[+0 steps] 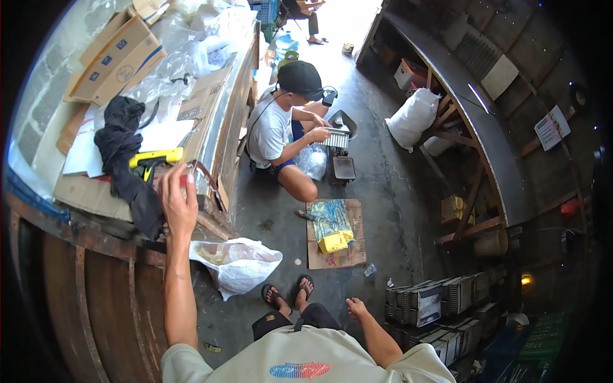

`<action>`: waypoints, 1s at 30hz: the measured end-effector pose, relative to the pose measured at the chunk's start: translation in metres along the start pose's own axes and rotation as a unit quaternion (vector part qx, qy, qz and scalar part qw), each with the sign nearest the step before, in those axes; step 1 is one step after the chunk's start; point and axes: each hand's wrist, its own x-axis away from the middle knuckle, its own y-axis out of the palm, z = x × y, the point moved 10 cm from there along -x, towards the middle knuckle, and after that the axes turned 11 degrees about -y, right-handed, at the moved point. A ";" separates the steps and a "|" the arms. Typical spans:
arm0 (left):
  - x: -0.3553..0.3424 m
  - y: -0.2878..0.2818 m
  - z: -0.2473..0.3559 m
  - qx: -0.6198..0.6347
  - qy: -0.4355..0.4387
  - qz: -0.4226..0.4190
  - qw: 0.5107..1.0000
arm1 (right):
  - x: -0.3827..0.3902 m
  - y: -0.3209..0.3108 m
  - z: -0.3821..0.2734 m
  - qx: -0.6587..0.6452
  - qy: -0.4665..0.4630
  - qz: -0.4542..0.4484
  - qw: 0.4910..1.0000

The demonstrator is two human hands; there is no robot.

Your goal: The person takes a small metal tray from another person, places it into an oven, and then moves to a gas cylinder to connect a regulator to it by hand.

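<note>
Left hand (179, 207): positioned right of the dark cloth (120, 137) at the tabletop (223, 103). Its fingers bend beside a red item (184, 180), also right of the cloth; clamping cannot be confirmed. Keep the fingers clear of the cloth's folds. Right hand (356, 308): lowered, fingers loosely apart.
</note>
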 end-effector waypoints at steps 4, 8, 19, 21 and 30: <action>0.011 0.035 -0.019 -0.062 -0.035 -0.054 0.996 | -0.036 0.020 -0.029 0.042 -0.090 0.005 0.995; 0.017 0.052 -0.025 -0.189 -0.030 -0.054 0.980 | -0.052 0.030 -0.055 0.050 -0.122 -0.035 0.991; 0.018 0.065 -0.023 -0.264 -0.028 -0.041 0.963 | -0.070 0.014 -0.080 0.172 -0.160 -0.035 0.971; 0.018 0.066 -0.023 -0.269 -0.030 -0.038 0.962 | -0.066 0.013 -0.081 0.164 -0.138 -0.051 0.975; 0.019 0.068 -0.025 -0.286 -0.040 -0.032 0.957 | -0.069 0.023 -0.111 0.135 -0.146 -0.078 0.977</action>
